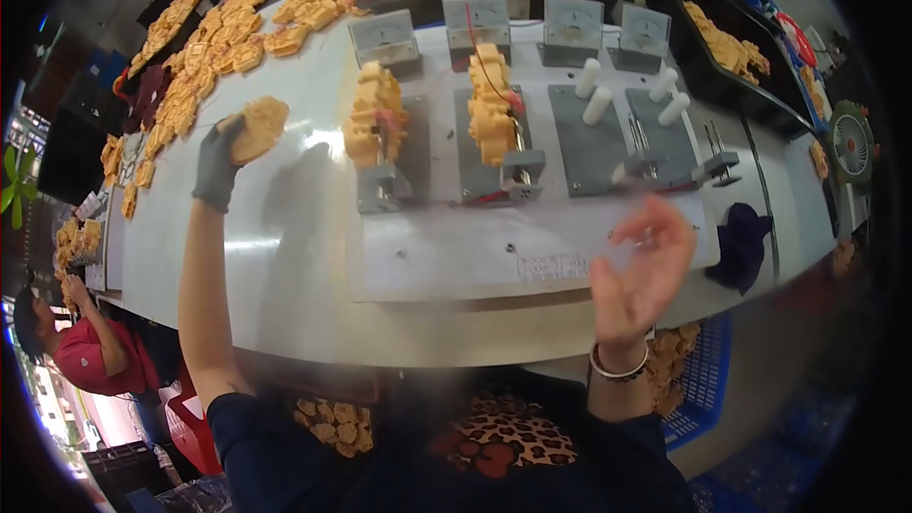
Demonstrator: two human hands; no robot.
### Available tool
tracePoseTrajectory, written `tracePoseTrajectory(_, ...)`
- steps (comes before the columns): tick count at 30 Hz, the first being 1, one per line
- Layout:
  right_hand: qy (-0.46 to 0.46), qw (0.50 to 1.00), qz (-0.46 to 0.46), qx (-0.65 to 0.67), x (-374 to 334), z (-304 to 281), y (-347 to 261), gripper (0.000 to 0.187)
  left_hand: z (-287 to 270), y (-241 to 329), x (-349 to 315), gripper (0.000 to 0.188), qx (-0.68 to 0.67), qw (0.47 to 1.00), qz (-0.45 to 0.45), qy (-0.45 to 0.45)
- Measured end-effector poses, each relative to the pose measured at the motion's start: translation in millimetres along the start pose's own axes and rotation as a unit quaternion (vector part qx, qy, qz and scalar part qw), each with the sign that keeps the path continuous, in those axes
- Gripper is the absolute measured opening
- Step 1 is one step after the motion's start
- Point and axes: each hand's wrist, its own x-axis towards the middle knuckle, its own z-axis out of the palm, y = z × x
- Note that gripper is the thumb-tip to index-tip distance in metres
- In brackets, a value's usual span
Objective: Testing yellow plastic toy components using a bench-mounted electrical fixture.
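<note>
Your left hand (pixel 220 163), grey-gloved, fingers closed around an orange plastic piece (pixel 258 127), held up over the white table (pixel 285 256), left of the fixtures. Two jigs (pixel 385 147) carry orange stacks (pixel 491 103). Your right hand (pixel 642 271) is bare, fingers spread, holding nothing, raised above the table's near edge.

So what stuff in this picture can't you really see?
Head view only:
- Right hand: blurred, fingers unclear.
- Yellow piece: the gloved left hand covers part of it.
- Meter dials: too small to read.
- Blue crate: partly hidden under the table.
</note>
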Motion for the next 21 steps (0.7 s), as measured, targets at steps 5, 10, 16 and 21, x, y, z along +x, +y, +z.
tracePoseTrajectory(5, -0.004, 0.995, 0.069, -0.073, 21.5, -27.7, 1.6, 0.058, 17.6, 47.7, -53.9, 0.046, -0.461, 0.868, 0.05, -0.178)
tracePoseTrajectory(10, -0.027, 0.995, 0.096, -0.016, 20.9, -23.6, 10.9, 0.05, 112.1, 115.1, -94.1, 0.068, -0.527, 0.75, 0.052, -0.397)
tracePoseTrajectory(16, -0.016, 1.0, 0.005, -0.009, 16.6, -30.5, 14.2, 0.036, 172.9, 165.1, -38.7, 0.057, 0.103, 0.855, 0.346, -0.373)
tracePoseTrajectory(21, -0.024, 1.0, -0.004, -0.019, 18.6, -35.4, 19.3, 0.038, 352.2, 240.8, -66.5, 0.019, 0.289, 0.758, 0.414, -0.412)
